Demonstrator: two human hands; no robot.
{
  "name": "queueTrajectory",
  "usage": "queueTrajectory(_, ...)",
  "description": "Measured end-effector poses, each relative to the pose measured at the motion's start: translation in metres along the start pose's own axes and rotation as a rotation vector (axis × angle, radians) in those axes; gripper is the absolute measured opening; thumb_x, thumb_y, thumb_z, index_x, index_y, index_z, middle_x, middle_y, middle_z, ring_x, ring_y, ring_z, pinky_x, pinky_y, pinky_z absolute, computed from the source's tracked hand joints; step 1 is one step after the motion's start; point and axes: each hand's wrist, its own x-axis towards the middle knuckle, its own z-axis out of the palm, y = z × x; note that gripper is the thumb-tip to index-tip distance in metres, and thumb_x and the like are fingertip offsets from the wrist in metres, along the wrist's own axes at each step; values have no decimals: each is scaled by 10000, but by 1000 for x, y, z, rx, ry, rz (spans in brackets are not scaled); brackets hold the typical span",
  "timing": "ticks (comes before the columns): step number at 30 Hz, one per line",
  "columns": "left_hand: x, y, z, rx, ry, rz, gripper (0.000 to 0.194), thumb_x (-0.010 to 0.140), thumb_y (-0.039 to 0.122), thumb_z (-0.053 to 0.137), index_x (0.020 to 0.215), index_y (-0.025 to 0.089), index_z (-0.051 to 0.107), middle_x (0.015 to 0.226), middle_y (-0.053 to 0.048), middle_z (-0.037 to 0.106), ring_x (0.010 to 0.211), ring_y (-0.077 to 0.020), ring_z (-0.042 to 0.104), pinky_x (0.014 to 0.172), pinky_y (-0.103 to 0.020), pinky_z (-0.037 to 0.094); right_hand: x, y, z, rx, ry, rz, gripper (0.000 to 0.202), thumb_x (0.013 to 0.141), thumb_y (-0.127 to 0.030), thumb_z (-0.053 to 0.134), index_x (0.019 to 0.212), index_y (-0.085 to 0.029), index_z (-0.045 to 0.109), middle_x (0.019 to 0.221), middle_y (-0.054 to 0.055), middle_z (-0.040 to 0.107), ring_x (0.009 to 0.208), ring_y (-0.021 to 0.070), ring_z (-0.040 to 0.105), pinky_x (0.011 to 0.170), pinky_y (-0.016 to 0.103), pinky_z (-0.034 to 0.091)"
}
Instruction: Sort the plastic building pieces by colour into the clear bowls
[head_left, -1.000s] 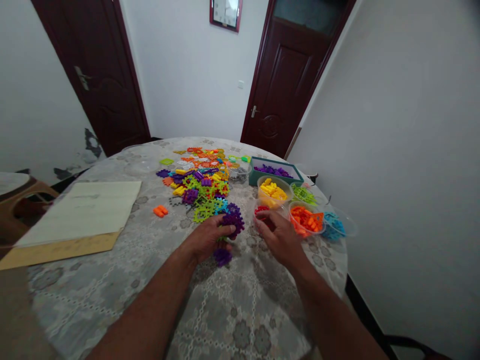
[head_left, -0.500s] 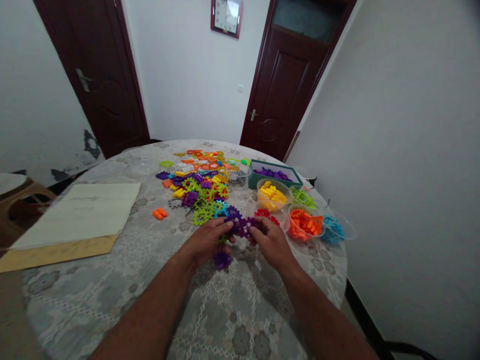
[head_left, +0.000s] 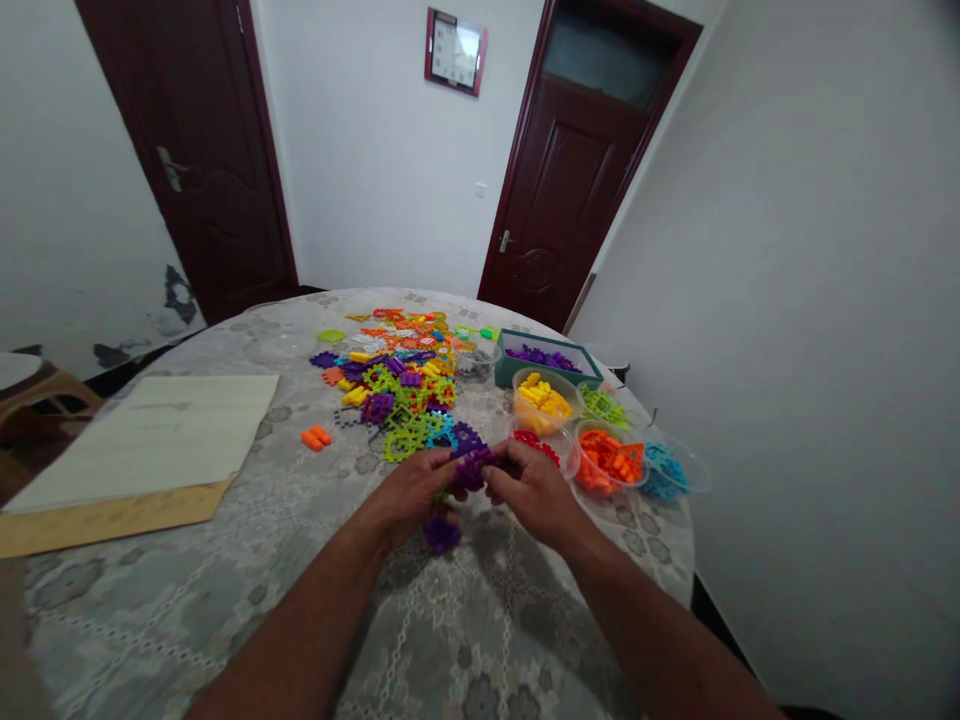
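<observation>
Between my hands is a cluster of purple toothed pieces (head_left: 472, 468). My left hand (head_left: 415, 492) has its fingers closed round the left side of it, and a bit of green shows below the thumb. My right hand (head_left: 529, 487) pinches its right edge between thumb and fingertips. Another purple part (head_left: 442, 535) hangs under my left fingers; how it joins the rest is hidden. Just beyond my left hand lie light green toothed pieces (head_left: 405, 437) in a mixed pile.
Tubs of yellow (head_left: 546, 398), orange (head_left: 609, 462) and blue pieces (head_left: 664, 470) stand at the right, beside a green box (head_left: 506, 372) of purple pieces. Paper sheets (head_left: 150, 430) lie at the left. Two orange pieces (head_left: 316, 437) sit nearer the pile.
The purple piece at my right fingertips has moved left, up against the pieces in my left hand, and my right hand has shifted slightly left. The view has tilted up a little.
</observation>
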Motion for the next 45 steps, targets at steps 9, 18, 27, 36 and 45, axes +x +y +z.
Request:
queueTrajectory(9, 8, -2, -7, -274, 207, -29, 263, 896, 404, 796, 978, 157, 762, 1003, -142, 748, 750, -194, 726, 568, -277, 584, 141, -5, -96, -71, 390, 91, 35, 815, -174, 701, 848, -168, 687, 624, -9, 678, 545, 135, 636, 551, 238, 552)
queueTrajectory(18, 8, 10, -15, -615, 215, -98, 387, 1059, 465, 544, 1049, 122, 721, 1004, -175, 769, 828, -240, 773, 678, -365, 661, 182, 5, -135, -118, 677, 54, 360, 812, -93, 629, 1157, -90, 731, 979, 107, 764, 722, 155, 692, 681, 303, 602)
queueTrajectory(27, 10, 7, -14, -710, 131, -61, 455, 1074, 534, 490, 1031, 136, 706, 973, -161, 775, 862, -274, 786, 773, -455, 667, 49, -16, -4, -338, -41, -331, 321, 978, -223, 609, 1264, -257, 750, 1106, 56, 788, 933, 203, 744, 882, 379, 624)
queueTrajectory(36, 13, 2, -16, -672, 4, -75, 402, 1095, 465, 465, 1044, 129, 680, 761, -80, 721, 578, -187, 702, 541, -289, 583, 25, -9, 44, -544, -191, -449, 243, 1044, -136, 584, 1218, -241, 717, 1272, 89, 661, 1241, 219, 646, 1004, 348, 566)
queueTrajectory(45, 6, 15, -10, -562, 138, -86, 477, 1085, 519, 457, 1098, 100, 685, 982, -200, 785, 888, -277, 803, 832, -409, 663, 14, -10, -9, -422, 72, -431, 135, 991, -163, 642, 1070, -221, 735, 968, 28, 702, 889, 174, 658, 811, 297, 512)
